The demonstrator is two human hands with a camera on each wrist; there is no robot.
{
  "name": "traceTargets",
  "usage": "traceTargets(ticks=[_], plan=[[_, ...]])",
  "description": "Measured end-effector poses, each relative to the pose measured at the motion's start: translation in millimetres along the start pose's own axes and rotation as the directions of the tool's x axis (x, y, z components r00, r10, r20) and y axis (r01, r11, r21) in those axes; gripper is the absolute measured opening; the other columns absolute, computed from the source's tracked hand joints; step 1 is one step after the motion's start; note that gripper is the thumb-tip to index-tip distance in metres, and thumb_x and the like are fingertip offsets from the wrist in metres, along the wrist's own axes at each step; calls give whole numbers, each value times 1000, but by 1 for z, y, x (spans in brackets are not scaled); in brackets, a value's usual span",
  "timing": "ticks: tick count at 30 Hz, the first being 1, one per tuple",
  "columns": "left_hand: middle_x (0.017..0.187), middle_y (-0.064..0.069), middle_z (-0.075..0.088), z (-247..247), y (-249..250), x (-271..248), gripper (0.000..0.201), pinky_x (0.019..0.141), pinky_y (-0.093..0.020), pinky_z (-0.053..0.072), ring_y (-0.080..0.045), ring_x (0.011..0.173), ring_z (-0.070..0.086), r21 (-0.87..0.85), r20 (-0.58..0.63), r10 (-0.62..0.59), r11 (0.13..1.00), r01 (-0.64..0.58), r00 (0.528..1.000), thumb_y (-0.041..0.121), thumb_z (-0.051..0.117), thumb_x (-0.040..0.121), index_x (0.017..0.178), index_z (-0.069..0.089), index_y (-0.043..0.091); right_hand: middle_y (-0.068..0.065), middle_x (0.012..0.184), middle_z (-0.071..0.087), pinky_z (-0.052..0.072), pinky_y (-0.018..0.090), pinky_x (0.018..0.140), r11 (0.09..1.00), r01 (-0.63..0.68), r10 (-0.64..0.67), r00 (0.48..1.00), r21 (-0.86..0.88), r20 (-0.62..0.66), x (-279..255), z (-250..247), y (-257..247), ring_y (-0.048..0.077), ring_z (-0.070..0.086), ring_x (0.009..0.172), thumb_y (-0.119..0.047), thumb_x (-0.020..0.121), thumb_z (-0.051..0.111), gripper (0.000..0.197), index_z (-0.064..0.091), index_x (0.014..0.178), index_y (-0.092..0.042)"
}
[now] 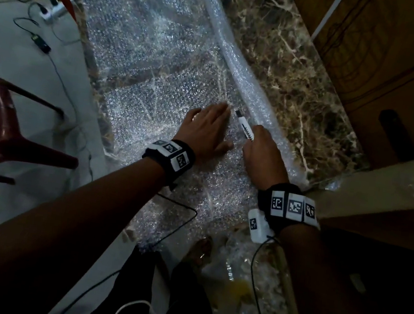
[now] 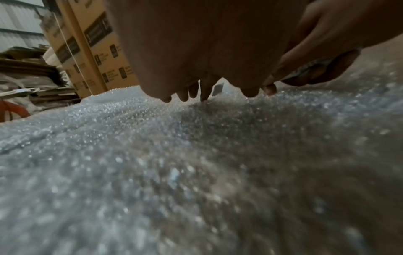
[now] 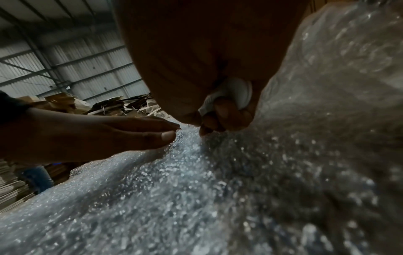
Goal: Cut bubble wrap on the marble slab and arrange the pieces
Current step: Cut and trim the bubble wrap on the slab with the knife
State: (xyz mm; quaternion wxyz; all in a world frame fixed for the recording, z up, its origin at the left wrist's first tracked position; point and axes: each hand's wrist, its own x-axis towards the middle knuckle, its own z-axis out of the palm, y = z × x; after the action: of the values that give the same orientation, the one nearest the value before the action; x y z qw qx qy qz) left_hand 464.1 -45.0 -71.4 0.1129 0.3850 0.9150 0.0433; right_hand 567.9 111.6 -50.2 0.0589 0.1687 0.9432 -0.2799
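Observation:
A sheet of clear bubble wrap (image 1: 149,50) lies spread along the brown veined marble slab (image 1: 292,70). Its right edge is curled into a long roll (image 1: 241,74). My left hand (image 1: 208,127) lies flat on the sheet with straight fingers, pressing it down. Just to its right, my right hand (image 1: 263,148) grips a white utility knife (image 1: 244,127), whose tip points away from me beside the roll. In the right wrist view the knife's white handle (image 3: 235,91) shows inside my curled fingers. The left wrist view has the bubble wrap (image 2: 174,163) under my palm.
A dark red chair (image 1: 0,125) stands on the floor at the left, with cables and a power strip (image 1: 52,11) behind it. Cardboard boxes (image 1: 389,62) rise right of the slab. A pale roll (image 1: 382,189) sits by my right wrist. Plastic scraps (image 1: 243,266) lie below.

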Motion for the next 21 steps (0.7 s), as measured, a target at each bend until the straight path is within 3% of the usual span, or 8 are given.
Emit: traceTargets(ticks=[1, 4, 7, 10, 14, 16, 18, 21], plan=[[170, -4, 15, -5, -1, 2, 82, 120, -47, 20, -21, 153, 22, 2, 2, 14, 1000, -14, 1000, 65, 37, 100, 161, 20, 13, 22, 122, 56, 47, 44, 86, 1000, 6, -6, 1000, 3, 9, 0, 0, 1, 40, 57, 108, -10, 104, 41, 27, 48, 127, 1], [169, -7, 18, -14, -4, 8, 64, 118, -47, 28, -26, 151, 30, -13, 12, 64, 998, -63, 998, 43, 37, 108, 161, 21, 12, 16, 113, 57, 44, 38, 75, 1000, 4, -5, 1000, -15, -30, 1, -1, -1, 36, 60, 96, -10, 103, 45, 19, 51, 119, -3], [163, -13, 34, -14, -11, 12, 56, 106, -51, 49, -36, 134, 53, 0, -15, 107, 994, -107, 994, 10, 48, 103, 157, 34, 10, 15, 109, 58, 44, 38, 70, 1000, -6, 6, 999, -20, -40, 4, -3, -4, 35, 61, 90, -11, 104, 46, 14, 52, 115, -5], [151, -15, 51, -13, -17, 20, 49, 97, -54, 56, -39, 119, 64, -39, -70, 130, 990, -133, 989, 4, 58, 97, 145, 54, 10, 13, 112, 58, 36, 35, 66, 999, -9, 5, 997, -48, -73, 6, -6, -8, 34, 60, 87, -15, 106, 45, 15, 50, 117, -7], [133, -15, 64, -24, -18, 34, 34, 93, -47, 57, -36, 110, 66, -143, -127, 116, 981, -134, 985, 6, 61, 92, 125, 70, 8, 14, 115, 57, 35, 32, 67, 995, 3, -8, 998, -95, -57, 10, -2, -10, 34, 61, 91, -16, 107, 45, 19, 50, 122, -5], [133, -14, 61, -29, -16, 39, 35, 95, -48, 54, -35, 113, 63, -177, -131, 76, 979, -99, 988, 9, 59, 94, 128, 67, 10, 17, 116, 56, 41, 36, 69, 993, 20, -25, 999, -119, -42, 11, 2, -10, 36, 61, 96, -12, 106, 45, 20, 49, 122, -3], [149, -6, 49, -35, -15, 45, 46, 105, -47, 38, -28, 132, 51, -136, -91, 23, 990, -36, 996, 14, 54, 97, 143, 55, 20, 18, 118, 56, 49, 40, 74, 989, 35, -40, 999, -141, -34, 11, 4, -10, 36, 62, 98, -9, 105, 45, 21, 49, 124, -2], [159, 4, 40, -43, -18, 54, 45, 108, -45, 23, -20, 141, 43, -82, -64, 58, 995, -63, 996, 21, 51, 101, 145, 53, 31, 17, 119, 58, 47, 39, 71, 987, 32, -39, 998, -156, -40, 12, 0, -12, 35, 63, 96, -10, 105, 45, 24, 51, 128, -3]])
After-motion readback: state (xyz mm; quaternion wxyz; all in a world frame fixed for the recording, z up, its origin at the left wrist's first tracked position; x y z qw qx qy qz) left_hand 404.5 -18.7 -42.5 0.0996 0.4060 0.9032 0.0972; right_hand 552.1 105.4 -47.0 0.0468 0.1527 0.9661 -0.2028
